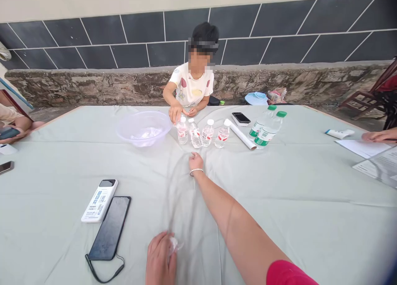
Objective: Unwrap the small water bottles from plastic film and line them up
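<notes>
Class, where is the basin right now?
In the head view, the basin sits left of centre, towards the far edge of the table, just left of the four small bottles.

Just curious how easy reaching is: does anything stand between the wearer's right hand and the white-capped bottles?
Nothing visible does: only tablecloth shows between the right hand and the white-capped bottles. A person opposite has a hand by the leftmost cap, outside that gap.
</notes>
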Tool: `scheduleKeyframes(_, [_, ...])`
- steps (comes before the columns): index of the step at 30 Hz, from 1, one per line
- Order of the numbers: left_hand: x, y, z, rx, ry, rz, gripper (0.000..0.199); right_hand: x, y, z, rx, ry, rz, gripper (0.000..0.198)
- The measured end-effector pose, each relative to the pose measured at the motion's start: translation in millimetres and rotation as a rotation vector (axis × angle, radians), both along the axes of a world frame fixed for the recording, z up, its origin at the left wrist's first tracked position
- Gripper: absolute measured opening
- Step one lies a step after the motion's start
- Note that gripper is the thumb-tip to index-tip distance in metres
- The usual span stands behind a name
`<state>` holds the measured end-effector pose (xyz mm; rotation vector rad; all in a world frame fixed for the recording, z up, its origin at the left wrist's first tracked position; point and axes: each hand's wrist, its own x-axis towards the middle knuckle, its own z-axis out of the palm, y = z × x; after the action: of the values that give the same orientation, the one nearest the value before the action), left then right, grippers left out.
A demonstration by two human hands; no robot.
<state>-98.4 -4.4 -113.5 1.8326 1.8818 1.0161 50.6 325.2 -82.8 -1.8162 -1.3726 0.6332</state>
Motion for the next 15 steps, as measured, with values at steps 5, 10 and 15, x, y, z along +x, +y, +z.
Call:
scheduleKeyframes(5, [2, 4, 6.7, -0.051, -0.006, -0.002, 0.024, 4, -48, 10, -0.004, -0.077, 0.098, 0.036])
scheduleKeyframes(10, [-3, 4, 7.4, -0.037, 0.019, -0.02, 0.025, 2, -101, 14, -0.004, -0.141, 0.198, 0.038])
scheduleKeyframes(15, [-4, 15, 27.6, -0.027, -0.008, 0.043, 0.017, 2, -161, 14, 0.013, -0.348, 0.455, 0.041])
